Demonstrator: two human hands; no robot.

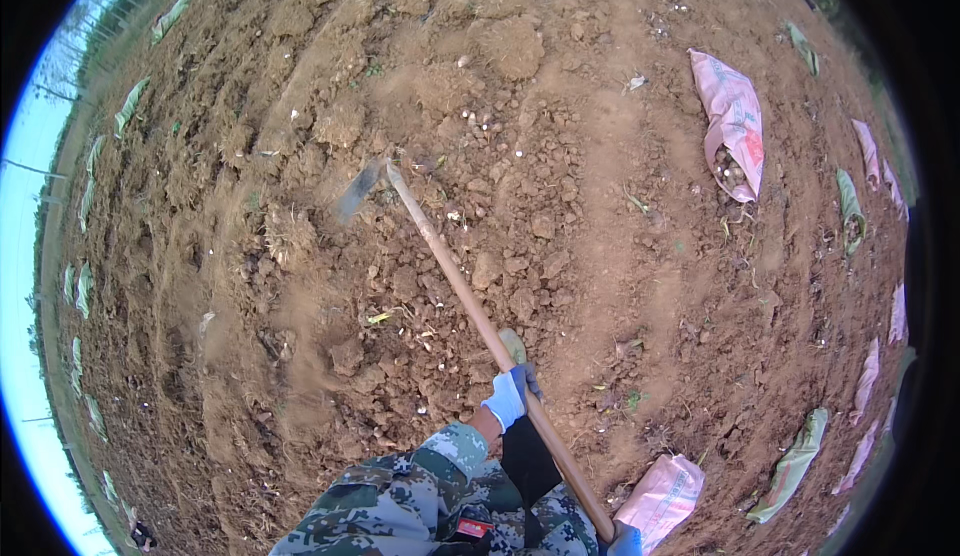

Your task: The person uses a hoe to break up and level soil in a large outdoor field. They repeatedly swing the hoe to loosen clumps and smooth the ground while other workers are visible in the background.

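Note:
A hoe with a long wooden handle [457, 278] lies diagonally across the view. Its dark metal blade [360, 190] is at the upper left end, over loose clods, somewhat blurred. My left hand [511, 394], in a light blue and dark work glove, grips the handle at its lower middle. At the bottom edge my right hand [625, 539], in a light blue glove, is on the handle's rear end; only part of it shows. Around and below the blade, small pale-spotted roots or tubers [480, 121] lie scattered on the broken brown soil. A shoe tip [513, 346] shows beyond my left hand.
A pink woven sack [727, 121] with tubers at its mouth lies at the upper right. Another pink sack [664, 500] is close to my right hand, and a pale green sack [791, 466] lies farther right. More sacks line both sides of the field.

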